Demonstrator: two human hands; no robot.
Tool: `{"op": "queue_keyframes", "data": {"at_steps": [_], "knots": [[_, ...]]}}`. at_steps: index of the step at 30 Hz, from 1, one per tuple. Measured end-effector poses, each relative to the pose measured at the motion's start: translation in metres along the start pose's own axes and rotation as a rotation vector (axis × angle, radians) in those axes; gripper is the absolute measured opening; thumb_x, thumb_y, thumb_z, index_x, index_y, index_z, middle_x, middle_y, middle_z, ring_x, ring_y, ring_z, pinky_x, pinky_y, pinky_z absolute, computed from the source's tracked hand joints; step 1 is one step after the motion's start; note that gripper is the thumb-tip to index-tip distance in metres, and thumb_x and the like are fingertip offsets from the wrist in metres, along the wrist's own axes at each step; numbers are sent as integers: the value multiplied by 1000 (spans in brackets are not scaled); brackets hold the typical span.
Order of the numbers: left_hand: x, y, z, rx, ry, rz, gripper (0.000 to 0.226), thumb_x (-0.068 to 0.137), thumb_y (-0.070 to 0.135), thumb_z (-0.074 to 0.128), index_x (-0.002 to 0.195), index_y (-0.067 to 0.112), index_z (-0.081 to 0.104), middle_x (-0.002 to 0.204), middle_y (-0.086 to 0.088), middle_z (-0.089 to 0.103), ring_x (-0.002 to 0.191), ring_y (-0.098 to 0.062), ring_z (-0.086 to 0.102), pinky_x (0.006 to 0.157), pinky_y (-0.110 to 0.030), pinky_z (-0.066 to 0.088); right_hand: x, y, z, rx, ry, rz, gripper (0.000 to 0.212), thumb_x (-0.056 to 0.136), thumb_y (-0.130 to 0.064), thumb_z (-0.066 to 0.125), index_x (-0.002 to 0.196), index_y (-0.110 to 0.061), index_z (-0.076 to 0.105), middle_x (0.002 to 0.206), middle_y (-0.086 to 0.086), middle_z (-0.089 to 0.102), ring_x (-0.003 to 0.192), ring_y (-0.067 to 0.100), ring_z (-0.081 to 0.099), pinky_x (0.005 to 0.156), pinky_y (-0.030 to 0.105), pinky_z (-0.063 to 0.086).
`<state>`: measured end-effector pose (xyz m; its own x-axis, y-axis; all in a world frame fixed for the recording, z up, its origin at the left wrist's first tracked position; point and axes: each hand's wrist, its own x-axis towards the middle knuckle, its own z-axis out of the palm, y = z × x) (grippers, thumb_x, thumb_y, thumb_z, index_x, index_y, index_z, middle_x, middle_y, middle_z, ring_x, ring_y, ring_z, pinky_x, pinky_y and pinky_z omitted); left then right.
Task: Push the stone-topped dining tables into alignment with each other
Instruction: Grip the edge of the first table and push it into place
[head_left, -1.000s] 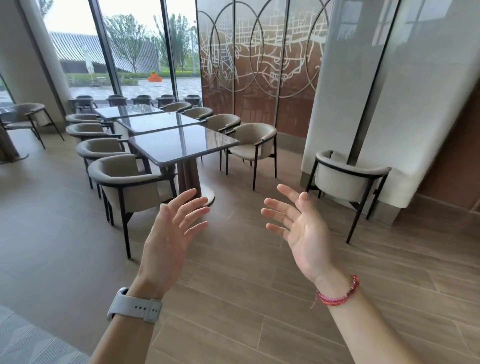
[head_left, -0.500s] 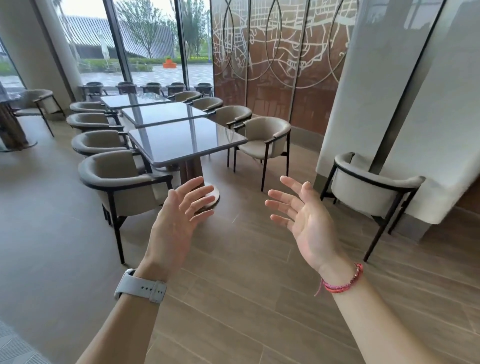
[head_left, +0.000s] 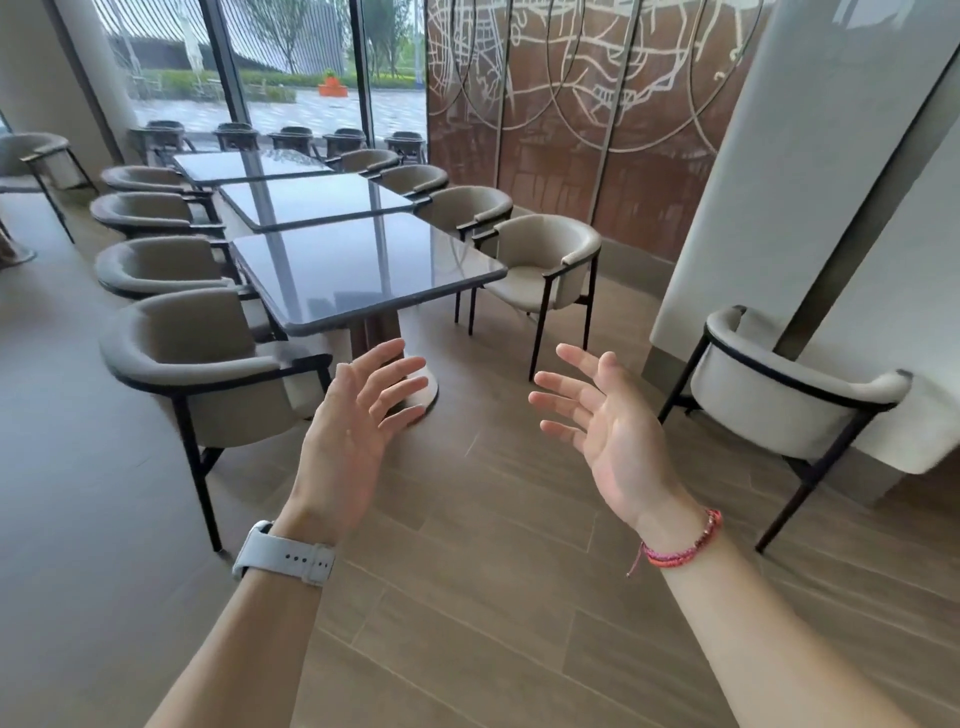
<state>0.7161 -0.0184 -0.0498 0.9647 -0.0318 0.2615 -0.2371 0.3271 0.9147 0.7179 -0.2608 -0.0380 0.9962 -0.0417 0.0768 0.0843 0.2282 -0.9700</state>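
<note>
- Two hands are raised in the air with nothing in them. The left hand (head_left: 358, 415) and right hand (head_left: 608, 421) are spread with loose fingers, palms turned toward each other, well apart.
- Neither hand touches any furniture; both are short of the nearest table (head_left: 363, 265).
- The left wrist has a white watch (head_left: 285, 556) and the right wrist a pink-red bracelet (head_left: 685, 545).
- That nearest table has a glossy grey stone top on a pedestal whose round base (head_left: 423, 387) shows just past the left fingertips.
- Beyond it the middle table (head_left: 317, 200) and the far table (head_left: 249, 163) stand end to end in a row running toward the windows (head_left: 311, 62). Their side edges look stepped rather than flush, though the wide lens makes that hard to judge.
- Beige tub chairs line both sides, among them the near-left chair (head_left: 197, 358) and the near-right chair (head_left: 545, 260).
- A lone chair (head_left: 789, 395) stands by the wall on the right, on the wood-look floor (head_left: 493, 597).
</note>
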Motion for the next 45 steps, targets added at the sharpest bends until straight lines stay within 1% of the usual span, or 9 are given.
{"op": "queue_keyframes", "data": {"at_steps": [2,4,6,13,18,23,26,33,45], "knots": [[40,-7,-13,8,12,-17,81,82,76,62,139,19,59,139,-13,65,134,-35,56,113,-53,44,37,4,10,-20,-4,15,58,89,-60,45,132,-24,63,124,14,70,118,32,65,102,51,49],[76,-15,-25,18,19,-23,66,94,63,43,140,18,57,139,-12,65,134,-35,56,115,-57,41,68,8,18,-44,-18,24,59,90,-60,44,133,-24,62,125,14,69,118,32,65,101,51,49],[113,-25,-36,16,17,-46,61,96,56,33,139,19,57,139,-11,65,134,-34,56,116,-57,39,99,15,25,-58,-12,34,60,90,-60,43,133,-24,62,125,14,69,118,31,65,100,49,50],[210,-68,-50,10,-12,-96,61,97,54,31,140,19,56,139,-11,65,132,-31,58,114,-52,43,199,35,18,-64,37,65,60,90,-61,43,132,-24,63,125,13,70,117,32,65,98,47,50],[271,-102,-47,28,-24,-113,61,98,55,33,141,17,56,141,-13,63,132,-31,59,114,-53,43,268,51,-4,-55,45,93,58,90,-61,43,131,-25,64,125,12,70,116,29,66,99,48,50],[348,-136,-30,105,-45,-96,84,83,78,58,142,18,56,141,-12,63,132,-30,59,111,-52,44,354,65,-35,-31,27,113,60,89,-62,43,131,-25,64,125,13,70,116,30,67,100,48,49],[404,-154,-17,101,-17,-91,74,87,72,56,139,19,58,140,-12,64,131,-31,59,114,-56,42,412,64,-53,-20,21,132,59,88,-61,44,129,-24,65,123,13,71,115,31,67,101,49,49],[513,-188,-1,109,44,-103,86,78,81,63,138,20,59,140,-11,64,131,-31,59,110,-51,45,538,60,-85,-31,-12,169,57,88,-60,45,127,-24,66,121,14,71,115,32,67,96,46,50],[641,-259,-47,78,184,-164,87,73,83,65,135,22,62,137,-9,66,129,-29,61,106,-47,48,706,117,-67,-93,-102,278,56,88,-59,45,126,-23,66,121,15,71,115,32,66,97,47,50]]}}
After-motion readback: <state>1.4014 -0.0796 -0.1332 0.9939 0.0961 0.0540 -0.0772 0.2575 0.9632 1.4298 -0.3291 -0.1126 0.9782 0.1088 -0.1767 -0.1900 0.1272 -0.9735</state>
